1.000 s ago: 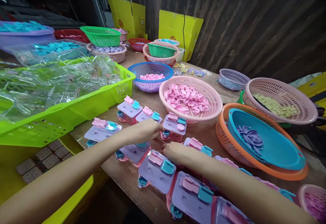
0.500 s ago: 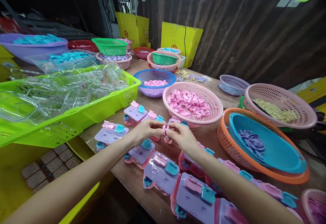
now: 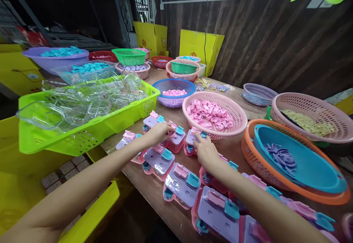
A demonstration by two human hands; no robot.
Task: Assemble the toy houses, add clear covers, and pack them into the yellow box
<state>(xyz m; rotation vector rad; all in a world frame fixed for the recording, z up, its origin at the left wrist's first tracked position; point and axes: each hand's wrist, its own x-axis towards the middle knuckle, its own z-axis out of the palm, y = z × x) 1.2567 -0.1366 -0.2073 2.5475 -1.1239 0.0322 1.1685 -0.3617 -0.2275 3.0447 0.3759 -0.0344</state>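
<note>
In the head view, the person's left hand (image 3: 160,131) reaches over the far-row toy case (image 3: 178,137) near the table's (image 3: 179,221) left end, fingertips bent down at its pink fittings; whether they pinch anything cannot be told. The right hand (image 3: 206,151) lies over the next case (image 3: 190,139) along that row, its fingers spread rather than clenched and the tips touching or just above the top, perhaps to steady it; no loose part shows in them. Both cases stand between the near row (image 3: 183,186), which follows the table's near edge, and the pink basket (image 3: 239,116) farther in. All lie lilac face up, presumably so that the pink and blue fittings stay exposed and reachable. The basket, holding small pink pieces (image 3: 211,114), sits right behind the row, likely to keep them within easy reach. The lime crate (image 3: 132,119) of clear plastic shells (image 3: 102,99) takes the left end, apparently jutting past the near edge, which would leave more room for the rows. Toward the right end, a blue tray (image 3: 311,162) nests in an orange basket (image 3: 248,154), probably to save space.
</note>
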